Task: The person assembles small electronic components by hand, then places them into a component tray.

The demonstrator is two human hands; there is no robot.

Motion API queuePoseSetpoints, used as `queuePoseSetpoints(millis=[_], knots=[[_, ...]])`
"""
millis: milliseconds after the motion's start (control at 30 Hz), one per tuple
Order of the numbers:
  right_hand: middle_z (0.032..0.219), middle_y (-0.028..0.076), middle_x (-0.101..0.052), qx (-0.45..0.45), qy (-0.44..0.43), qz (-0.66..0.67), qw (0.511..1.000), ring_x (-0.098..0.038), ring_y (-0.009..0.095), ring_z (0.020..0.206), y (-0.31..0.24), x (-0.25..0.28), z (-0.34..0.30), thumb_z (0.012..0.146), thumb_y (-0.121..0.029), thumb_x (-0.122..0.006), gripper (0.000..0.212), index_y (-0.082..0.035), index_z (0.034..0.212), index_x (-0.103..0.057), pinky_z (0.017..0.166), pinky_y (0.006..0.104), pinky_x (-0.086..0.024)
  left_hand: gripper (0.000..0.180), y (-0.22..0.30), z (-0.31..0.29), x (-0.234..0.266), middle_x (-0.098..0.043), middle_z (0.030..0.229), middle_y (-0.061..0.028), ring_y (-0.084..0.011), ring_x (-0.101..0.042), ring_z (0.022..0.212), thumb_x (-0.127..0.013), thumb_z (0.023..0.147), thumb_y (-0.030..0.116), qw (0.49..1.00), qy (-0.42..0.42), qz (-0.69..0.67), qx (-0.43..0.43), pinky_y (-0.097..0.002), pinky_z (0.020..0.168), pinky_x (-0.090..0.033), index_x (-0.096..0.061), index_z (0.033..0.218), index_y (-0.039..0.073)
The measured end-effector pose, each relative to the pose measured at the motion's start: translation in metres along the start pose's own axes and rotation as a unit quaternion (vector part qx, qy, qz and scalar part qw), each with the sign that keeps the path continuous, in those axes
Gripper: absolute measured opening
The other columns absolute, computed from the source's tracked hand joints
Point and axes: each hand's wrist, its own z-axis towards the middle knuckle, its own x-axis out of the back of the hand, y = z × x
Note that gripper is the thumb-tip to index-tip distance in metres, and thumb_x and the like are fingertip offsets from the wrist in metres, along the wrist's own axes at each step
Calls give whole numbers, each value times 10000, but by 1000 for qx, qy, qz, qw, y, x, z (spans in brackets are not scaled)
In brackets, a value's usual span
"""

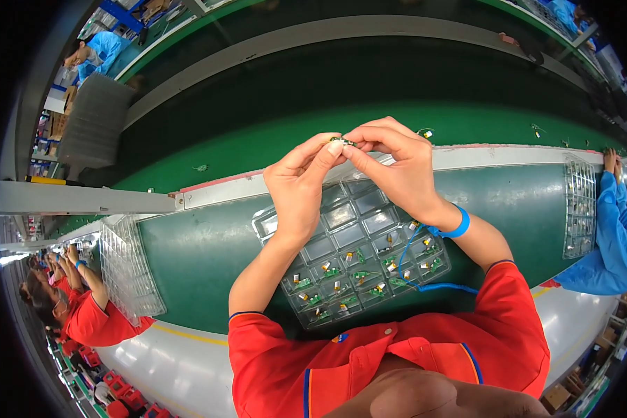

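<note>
A small green circuit board is pinched between the fingertips of both my hands, held up over the tray's far edge. My left hand grips it with thumb and forefinger from the left. From the other side my right hand pinches it too; a blue wrist strap with a coiled cord circles that wrist. Below lies a clear plastic compartment tray. Its nearer compartments hold several small green boards with wires and yellow-white parts, while several farther ones show bare plastic. Fine detail of the held board is hidden by my fingers.
Beyond the white rail runs a green conveyor belt with a few loose boards. More clear trays stand at left and right. Co-workers in red and blue sit on either side.
</note>
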Motion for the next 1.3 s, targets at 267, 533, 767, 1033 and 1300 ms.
queuePoseSetpoints(millis=[267, 533, 767, 1033, 1300], knots=[[945, 80, -648, -6, -21, -10, 1000, -634, 146, 772, 9, -4, 2, 784, -11, -726, 207, 14, 984, -677, 703, 261, -544, 136, 3, 16, 12, -691, 897, -119, -162, -668, 821, -670, 851, 22, 997, -37, 7, 72, -296, 790, -570, -697, 967, -43], [941, 134, -645, 33, -231, -250, 940, -600, 288, 893, 33, 0, -2, 776, -186, -740, 255, -7, 941, -665, 814, 388, -491, 252, 9, 70, 88, -667, 669, -123, -227, -677, 638, -705, 782, 86, 855, 41, 516, -25, -322, 602, -519, -672, 1019, 6], [731, 148, -641, 27, -311, -303, 901, -611, 327, 802, 41, 0, -15, 761, -149, -699, 143, -20, 720, -655, 742, 406, -491, 310, -25, 57, 73, -614, 660, -228, -410, -625, 678, -749, 747, 244, 720, -78, 690, -17, -448, 601, -499, -645, 661, -35], [853, 151, -647, 36, -283, -281, 916, -615, 331, 818, 34, 1, -10, 787, -150, -690, 170, -19, 883, -641, 778, 424, -484, 134, -52, 62, 84, -654, 665, -169, -283, -655, 614, -630, 732, 116, 768, -75, 636, -7, -356, 616, -512, -676, 727, -10], [836, 173, -649, -38, -126, -143, 981, -633, 352, 819, 22, -2, 1, 819, -142, -687, 320, -8, 1081, -561, 723, 426, -515, 158, -26, 47, 42, -672, 693, -63, -88, -614, 607, -646, 780, 57, 935, -73, 333, 102, -237, 525, -477, -688, 907, -27]])
